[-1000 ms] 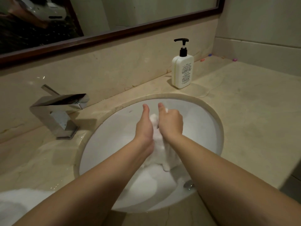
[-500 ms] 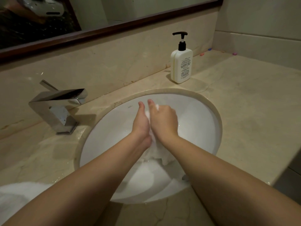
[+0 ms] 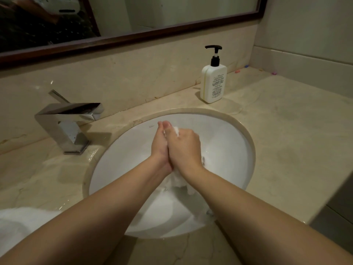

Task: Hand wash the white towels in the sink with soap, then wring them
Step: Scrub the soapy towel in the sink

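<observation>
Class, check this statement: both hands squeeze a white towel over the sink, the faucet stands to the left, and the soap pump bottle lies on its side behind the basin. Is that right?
One detail is wrong. The head view shows the soap pump bottle standing upright on the counter, not lying down. The rest holds: left hand and right hand squeeze the white towel over the sink, faucet to the left.

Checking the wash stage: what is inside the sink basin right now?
In the sink, both hands, left hand and right hand, squeeze a white towel. The drain is mostly hidden under the arm.
</observation>
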A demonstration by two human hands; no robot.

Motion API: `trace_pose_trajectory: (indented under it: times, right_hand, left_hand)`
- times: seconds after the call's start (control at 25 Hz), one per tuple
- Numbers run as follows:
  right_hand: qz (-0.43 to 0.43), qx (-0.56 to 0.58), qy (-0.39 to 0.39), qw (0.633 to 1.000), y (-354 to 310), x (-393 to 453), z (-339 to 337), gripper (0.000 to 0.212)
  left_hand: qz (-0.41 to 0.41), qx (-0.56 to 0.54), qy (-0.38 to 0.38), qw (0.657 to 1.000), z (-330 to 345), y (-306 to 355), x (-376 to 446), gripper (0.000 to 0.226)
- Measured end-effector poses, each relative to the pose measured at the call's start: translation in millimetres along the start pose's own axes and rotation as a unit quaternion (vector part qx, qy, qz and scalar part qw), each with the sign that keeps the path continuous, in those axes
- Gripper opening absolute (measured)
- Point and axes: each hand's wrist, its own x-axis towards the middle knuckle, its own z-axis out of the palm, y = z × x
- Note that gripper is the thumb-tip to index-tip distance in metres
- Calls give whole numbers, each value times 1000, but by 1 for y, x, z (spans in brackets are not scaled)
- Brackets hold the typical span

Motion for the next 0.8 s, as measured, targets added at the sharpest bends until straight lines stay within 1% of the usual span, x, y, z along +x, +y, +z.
trace_pose_trajectory:
  times: [0.12,0.16,0.24,0.28,0.4,0.48,0.56,0.64,0.68,0.72,0.76,0.8]
  right_hand:
    - [41,6,47,998,-1,9,-10,61]
    - [36,5,42,998,-2,9,-10,61]
    - [-3,-5,-1,1000,-3,1,-5,60]
    - [-13,-7,-4,1000,-1,0,-3,61]
    - [23,2,39,999,1,9,-9,64]
    - [1,-7,21,1000,0,5,-7,61]
    - [-26,-11,2,1000,0,1,-5,62]
    - [-6,-16,17,1000,0,7,-10,62]
    - [-1,-26,27,999,0,8,-11,63]
    - [-22,-44,23,999,-2,6,-10,64]
    - [-55,-61,4,997,-5,-1,-7,63]
    - [-78,-63,-14,995,-9,-8,-6,63]
  left_hand:
    - [-4,61,9,998,4,-1,-3,70]
    - [3,60,3,998,4,-2,-2,67]
    - [21,23,-1,1000,5,-3,0,56]
    - [21,20,-8,1000,3,-1,0,54]
    - [-7,66,-21,998,5,0,-4,68]
    - [0,51,-15,999,5,-3,-2,62]
    - [-2,-6,-6,1000,4,-3,2,59]
    - [-29,-4,-20,999,5,-2,2,70]
    - [-26,7,-28,999,5,-2,0,72]
    - [-14,-2,-30,999,6,-2,-2,67]
    - [22,6,-18,1000,9,-4,-4,62]
    - [39,-18,-15,999,12,-3,-8,63]
